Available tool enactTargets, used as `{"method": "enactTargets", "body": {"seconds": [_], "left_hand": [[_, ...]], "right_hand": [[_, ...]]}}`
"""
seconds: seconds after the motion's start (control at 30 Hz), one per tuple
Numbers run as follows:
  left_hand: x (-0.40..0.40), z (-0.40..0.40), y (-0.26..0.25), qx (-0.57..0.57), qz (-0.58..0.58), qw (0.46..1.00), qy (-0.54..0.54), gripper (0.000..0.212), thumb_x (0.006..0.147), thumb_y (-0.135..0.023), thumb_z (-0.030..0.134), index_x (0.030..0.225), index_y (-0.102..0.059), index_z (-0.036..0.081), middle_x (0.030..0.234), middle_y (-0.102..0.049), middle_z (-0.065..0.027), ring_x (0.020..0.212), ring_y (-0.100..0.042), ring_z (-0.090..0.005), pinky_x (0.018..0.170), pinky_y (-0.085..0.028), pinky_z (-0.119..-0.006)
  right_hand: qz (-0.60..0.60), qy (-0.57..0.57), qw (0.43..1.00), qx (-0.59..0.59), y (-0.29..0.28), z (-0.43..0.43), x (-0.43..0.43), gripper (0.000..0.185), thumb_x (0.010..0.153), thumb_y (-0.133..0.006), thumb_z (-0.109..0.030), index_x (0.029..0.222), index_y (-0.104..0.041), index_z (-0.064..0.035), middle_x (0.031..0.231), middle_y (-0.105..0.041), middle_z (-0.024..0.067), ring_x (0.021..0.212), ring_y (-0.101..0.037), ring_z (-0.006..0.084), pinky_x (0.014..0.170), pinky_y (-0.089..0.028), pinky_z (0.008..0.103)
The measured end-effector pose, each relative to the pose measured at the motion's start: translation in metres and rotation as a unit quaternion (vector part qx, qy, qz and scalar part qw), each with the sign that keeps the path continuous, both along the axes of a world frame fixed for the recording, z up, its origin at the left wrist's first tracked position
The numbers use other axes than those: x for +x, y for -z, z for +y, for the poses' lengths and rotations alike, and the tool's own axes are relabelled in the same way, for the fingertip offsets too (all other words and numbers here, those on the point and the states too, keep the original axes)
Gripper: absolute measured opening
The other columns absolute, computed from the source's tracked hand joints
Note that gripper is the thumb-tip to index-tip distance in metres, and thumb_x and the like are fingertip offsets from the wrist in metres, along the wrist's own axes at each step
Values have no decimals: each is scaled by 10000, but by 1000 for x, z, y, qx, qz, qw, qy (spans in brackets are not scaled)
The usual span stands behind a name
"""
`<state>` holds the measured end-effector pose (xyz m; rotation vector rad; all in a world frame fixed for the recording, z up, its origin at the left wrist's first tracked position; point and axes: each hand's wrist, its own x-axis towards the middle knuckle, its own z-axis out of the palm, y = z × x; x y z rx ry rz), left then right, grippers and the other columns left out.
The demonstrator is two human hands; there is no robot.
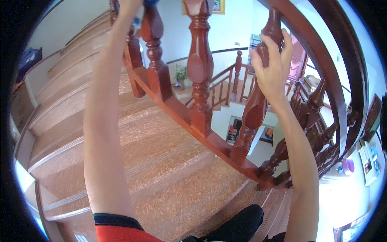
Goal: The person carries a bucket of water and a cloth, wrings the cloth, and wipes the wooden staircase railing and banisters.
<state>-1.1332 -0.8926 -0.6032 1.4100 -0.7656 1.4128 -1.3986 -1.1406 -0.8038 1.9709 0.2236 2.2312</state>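
Observation:
My left arm reaches up to the top edge, where my left hand is mostly cut off. Bits of a blue and white item, perhaps a cloth, show beside it against the reddish-brown balusters. What the fingers do there is hidden. On the right, my right hand is around a turned wooden baluster, with thumb and fingers spread about its upper part. A glossy baluster stands between my hands. All rise from a curved wooden base rail.
Curving stone stairs with ridged tread edges lie below me; a dark-clad leg is on them. The curved handrail arches at right. Past the balusters are a drop to a lower floor, a potted plant and another railing.

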Motion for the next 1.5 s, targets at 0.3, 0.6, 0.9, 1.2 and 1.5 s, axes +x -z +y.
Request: {"method": "enactTargets", "body": {"seconds": [0.3, 0.6, 0.9, 1.2, 1.5], "left_hand": [[-17, -42, 68, 70, 136, 988, 27, 642, 597, -732, 195, 1133, -448, -16, 948, -624, -216, 921, -622, -322, 779, -497, -352], [30, -11, 228, 165, 358, 893, 218, 296, 724, -676, 215, 978, -671, 64, 856, -644, -18, 730, -606, -129, 679, -491, -264], [-14, -22, 340, 150, 76, 981, -100, 885, 641, -702, 156, 1350, -194, -1, 1211, -428, -294, 1026, -511, -454, 887, -429, -461], [67, 59, 247, 77, 178, 981, -12, 300, 723, -574, 102, 1013, -614, 32, 816, -662, -177, 765, -660, -303, 706, -517, -388], [137, 43, 267, 358, -35, 904, -229, 548, 692, -575, 120, 1236, -522, 162, 1224, -438, -181, 1088, -379, -430, 1006, -312, -445]], "right_hand": [[45, 57, 997, 0, 0, 2, -6, 409, 794, -670, -250, 1160, -533, -131, 1282, -318, 169, 1054, -476, 309, 868, -451, 362], [-12, 65, 998, 20, -3, 25, -4, 342, 699, -602, 0, 1031, -527, -27, 1247, -352, 180, 1068, -424, 289, 863, -409, 373], [39, -48, 996, 67, -4, 26, -10, 360, 745, -604, -10, 1091, -506, -22, 1301, -303, 197, 1090, -437, 321, 887, -412, 355], [49, -106, 988, 100, -4, 27, -10, 370, 736, -622, -19, 1092, -521, -43, 1310, -311, 192, 1121, -419, 326, 929, -387, 398], [-8, 35, 999, -3, -1, 12, -2, 385, 740, -605, -48, 1111, -501, -41, 1325, -304, 185, 1129, -465, 289, 952, -422, 365]]}}
